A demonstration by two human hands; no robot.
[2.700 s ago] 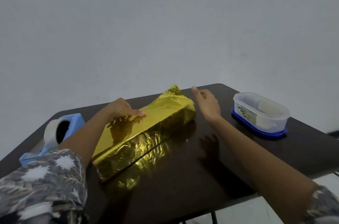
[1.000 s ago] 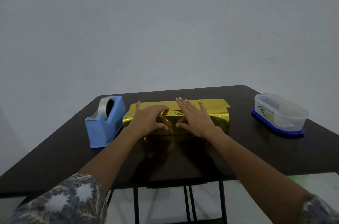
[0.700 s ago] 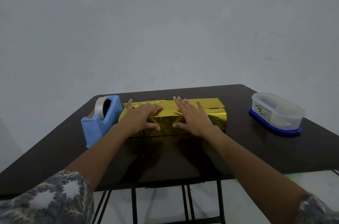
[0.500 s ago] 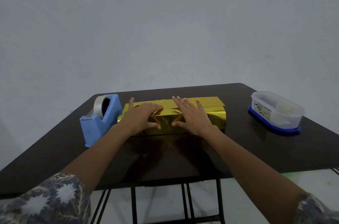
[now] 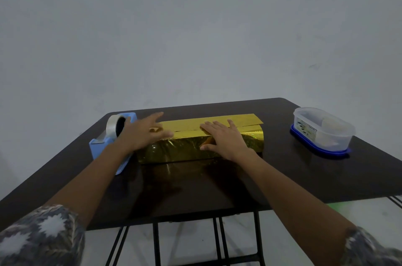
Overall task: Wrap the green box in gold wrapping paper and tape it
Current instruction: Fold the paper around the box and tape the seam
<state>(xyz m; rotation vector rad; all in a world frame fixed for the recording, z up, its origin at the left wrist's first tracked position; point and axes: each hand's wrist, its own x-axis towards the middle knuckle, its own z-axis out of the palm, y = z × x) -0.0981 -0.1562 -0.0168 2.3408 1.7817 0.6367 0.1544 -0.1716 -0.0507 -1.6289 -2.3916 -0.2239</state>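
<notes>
The box wrapped in gold paper (image 5: 180,150) lies lengthwise across the middle of the dark table (image 5: 217,183); no green shows. A loose gold flap (image 5: 239,121) sticks out along its far top edge. My right hand (image 5: 224,140) lies flat with straight fingers on the box's top, right of centre. My left hand (image 5: 143,133), blurred, hovers with spread fingers over the box's left end, beside the blue tape dispenser (image 5: 102,148) with its roll of clear tape (image 5: 113,127).
A clear plastic container with a blue lid under it (image 5: 322,133) stands at the table's right side. A plain grey wall rises behind the table. The table's black metal legs (image 5: 217,241) show below its near edge.
My left hand has lifted off the box's top and shifted left towards the tape dispenser. My right hand still presses on the box, which has not moved.
</notes>
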